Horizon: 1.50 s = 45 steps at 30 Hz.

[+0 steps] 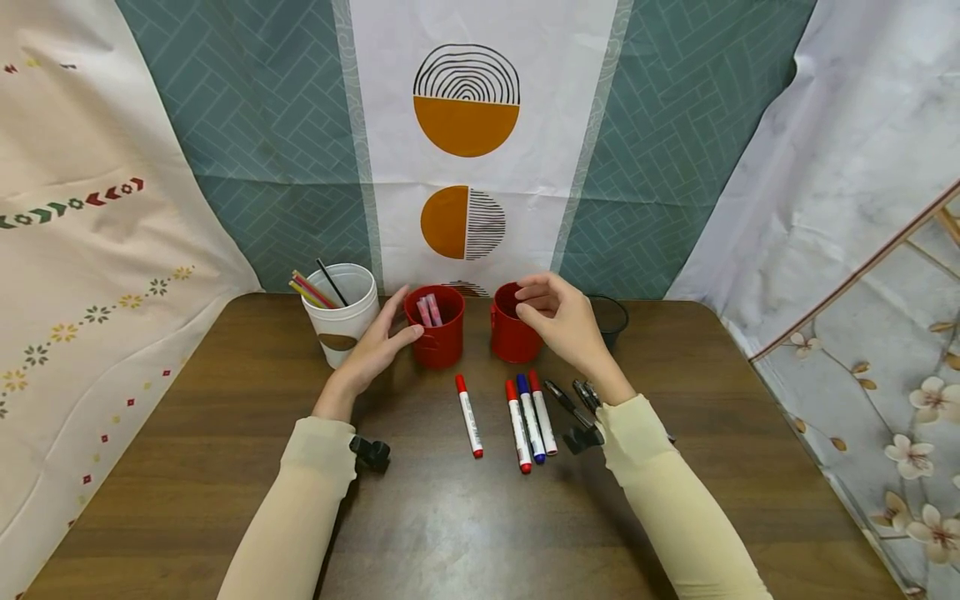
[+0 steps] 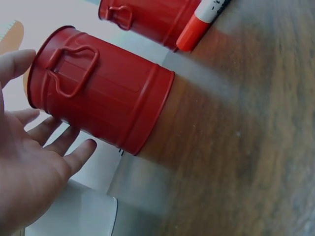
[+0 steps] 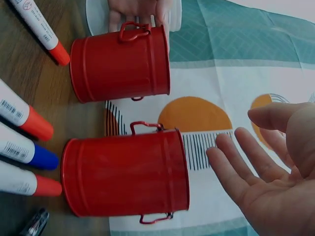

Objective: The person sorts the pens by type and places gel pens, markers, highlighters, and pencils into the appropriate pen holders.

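Note:
Two small red buckets stand side by side at the back of the table. My left hand (image 1: pixel 371 346) is at the left side of the left red bucket (image 1: pixel 439 348), thumb near its rim and fingers spread behind it; whether they touch it I cannot tell. Pink-patterned sticks (image 1: pixel 430 310) stand inside that bucket. Over the rim of the right red bucket (image 1: pixel 516 337) hovers my right hand (image 1: pixel 558 321), fingers loosely bent and holding nothing. In the right wrist view this right hand (image 3: pixel 275 182) is apart from the bucket (image 3: pixel 125 174). The right bucket's inside is mostly hidden.
A white bucket (image 1: pixel 345 321) with pencils stands at the left. One red marker (image 1: pixel 469 417) lies before the red buckets. To its right lie two more red markers, a blue marker (image 1: pixel 531 419) and several black pens (image 1: pixel 570 404). A black cup (image 1: pixel 611 321) stands behind my right wrist.

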{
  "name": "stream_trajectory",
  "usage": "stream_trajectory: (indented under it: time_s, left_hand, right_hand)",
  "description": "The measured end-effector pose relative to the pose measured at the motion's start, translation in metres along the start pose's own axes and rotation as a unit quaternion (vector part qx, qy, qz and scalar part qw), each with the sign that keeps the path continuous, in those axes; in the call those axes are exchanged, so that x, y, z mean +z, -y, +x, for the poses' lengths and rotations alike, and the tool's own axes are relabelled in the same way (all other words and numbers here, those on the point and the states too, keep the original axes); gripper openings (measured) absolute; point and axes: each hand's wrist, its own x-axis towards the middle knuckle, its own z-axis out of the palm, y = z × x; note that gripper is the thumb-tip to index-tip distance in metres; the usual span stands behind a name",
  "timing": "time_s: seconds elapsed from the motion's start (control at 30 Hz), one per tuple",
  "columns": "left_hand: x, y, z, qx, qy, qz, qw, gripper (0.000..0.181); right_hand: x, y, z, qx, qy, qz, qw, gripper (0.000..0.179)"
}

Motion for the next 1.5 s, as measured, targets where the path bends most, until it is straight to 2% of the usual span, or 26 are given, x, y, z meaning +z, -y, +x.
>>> stream_trajectory:
  time_s: [0.23,0.6,1.03,1.2,1.5]
  left_hand:
    - [0.001,-0.008,0.0,0.011,-0.013,0.01,0.9998,0.082]
    - [0.002,-0.025,-0.002,0.031,-0.009,0.016,0.9994,0.077]
    - [0.002,-0.046,-0.006,0.057,-0.011,0.026,0.998,0.074]
    - [0.003,-0.048,-0.006,0.067,-0.008,0.031,0.9973,0.074]
    - [0.002,-0.052,-0.004,0.08,-0.011,0.043,0.9958,0.073]
  right_hand:
    - [-0.014,-0.005,-0.019,0.011,-0.002,-0.021,0.9997,0.036]
    - [-0.038,-0.009,-0.041,0.034,-0.018,-0.036,0.9986,0.033]
    - [-0.047,-0.015,-0.055,0.043,-0.017,-0.057,0.9973,0.032]
    - [-0.045,-0.013,-0.061,0.046,-0.013,-0.073,0.9962,0.033]
    - [-0.024,-0.009,-0.066,0.035,0.028,-0.108,0.9931,0.036]
